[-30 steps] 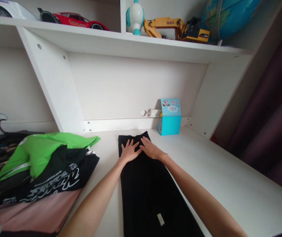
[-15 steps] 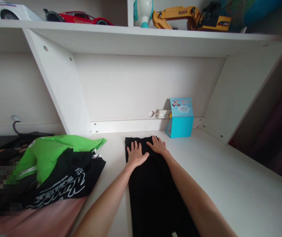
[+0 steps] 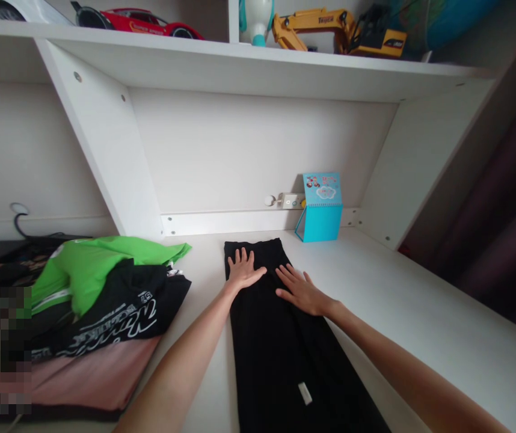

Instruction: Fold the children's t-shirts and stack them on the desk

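A long black garment (image 3: 280,355) lies flat on the white desk (image 3: 402,313), running from the near edge toward the back wall, with a small white tag near its lower part. My left hand (image 3: 242,270) rests flat with fingers spread on the garment's far end. My right hand (image 3: 301,290) lies flat and open on the cloth a little nearer to me, by its right edge. Neither hand holds anything.
A pile of clothes (image 3: 91,307) in green, black and pink sits at the left. A blue box (image 3: 321,207) stands against the back wall beside a socket. The shelf above holds a red toy car (image 3: 136,21) and a yellow toy excavator (image 3: 339,30). A dark curtain hangs at the right.
My right hand has slid back toward me along the garment's right side. My left hand has stayed near the far end. The camera has shifted slightly.
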Motion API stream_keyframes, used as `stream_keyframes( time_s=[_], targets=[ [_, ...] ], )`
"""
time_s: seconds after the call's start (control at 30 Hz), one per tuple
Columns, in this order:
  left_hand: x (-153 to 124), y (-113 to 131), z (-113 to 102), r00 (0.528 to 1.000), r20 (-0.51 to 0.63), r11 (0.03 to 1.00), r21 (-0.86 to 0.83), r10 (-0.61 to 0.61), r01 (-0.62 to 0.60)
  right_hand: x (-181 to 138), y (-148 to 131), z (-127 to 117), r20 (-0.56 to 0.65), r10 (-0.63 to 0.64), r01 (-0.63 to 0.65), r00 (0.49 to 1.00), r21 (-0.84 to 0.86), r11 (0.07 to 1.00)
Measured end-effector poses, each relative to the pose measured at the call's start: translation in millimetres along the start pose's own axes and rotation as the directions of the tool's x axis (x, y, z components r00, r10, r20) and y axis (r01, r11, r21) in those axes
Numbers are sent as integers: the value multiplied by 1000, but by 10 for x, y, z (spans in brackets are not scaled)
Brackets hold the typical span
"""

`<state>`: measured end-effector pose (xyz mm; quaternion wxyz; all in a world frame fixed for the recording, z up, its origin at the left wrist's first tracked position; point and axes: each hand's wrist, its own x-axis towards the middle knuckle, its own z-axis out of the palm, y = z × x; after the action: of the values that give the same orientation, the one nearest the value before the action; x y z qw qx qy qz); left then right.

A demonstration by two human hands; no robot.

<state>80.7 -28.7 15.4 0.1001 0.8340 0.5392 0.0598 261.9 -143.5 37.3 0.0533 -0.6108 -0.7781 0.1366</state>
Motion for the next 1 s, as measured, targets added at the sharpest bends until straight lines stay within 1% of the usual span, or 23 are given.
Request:
stream_keyframes(
  time_s=[0.03,0.1,0.2,0.27,0.33,0.4,0.47,0.53,0.57,0.63,0.67,0.73,0.8,0.87,0.9,0.97,1.0],
  targets=[
    [2,-3,3,1000,3,1000,-3,6,-6,-299,-33,18,18,-67,67,998,8,998],
    [7,-7,5,1000,4,1000,-12,15,-14,-910,-107,64,48,-161,160,986,14,987],
    [20,-1,-27,1000,20,1000,-17,20,-19,-1706,-218,151,45,-202,203,978,-14,979],
    [22,9,-84,998,51,999,-22,30,-29,-2074,-260,222,19,-212,212,977,-55,976],
    [-4,27,-163,995,93,998,-40,47,-44,-2302,-262,297,4,-230,229,973,-100,968],
    [-78,61,-241,993,101,996,-65,65,-58,-2416,-239,368,-2,-240,238,971,-130,963],
    [-209,114,-286,994,40,992,-79,103,-99,-2451,-217,426,-22,-232,226,973,-146,963],
    [-382,176,-279,980,-49,978,-74,191,-195,-2438,-215,466,-45,-220,210,975,-155,965],
    [-473,205,-257,967,-57,966,-67,247,-250,-2422,-221,478,-58,-214,203,975,-161,966],
    [-640,244,-199,945,-4,944,-58,326,-326,-2383,-242,491,-93,-206,188,974,-172,967],
    [-711,253,-175,940,37,940,-60,339,-337,-2364,-253,496,-117,-203,181,972,-178,967],
    [-841,255,-169,942,84,944,-76,326,-320,-2331,-266,511,-173,-210,178,962,-186,966],
    [-1000,245,-234,949,91,950,-103,302,-293,-2309,-263,541,-215,-232,191,949,-195,962],
    [-1257,239,-349,943,129,948,-128,306,-290,-2297,-248,581,-242,-251,203,937,-207,957],
    [-1436,240,-410,933,154,942,-138,327,-307,-2293,-240,601,-252,-257,205,933,-214,955],
    [-1887,249,-494,886,192,904,-157,423,-397,-2288,-227,637,-268,-261,205,927,-222,953],
    [-2139,254,-504,840,203,863,-168,503,-476,-2287,-224,651,-276,-259,200,926,-222,954]
  ],
)
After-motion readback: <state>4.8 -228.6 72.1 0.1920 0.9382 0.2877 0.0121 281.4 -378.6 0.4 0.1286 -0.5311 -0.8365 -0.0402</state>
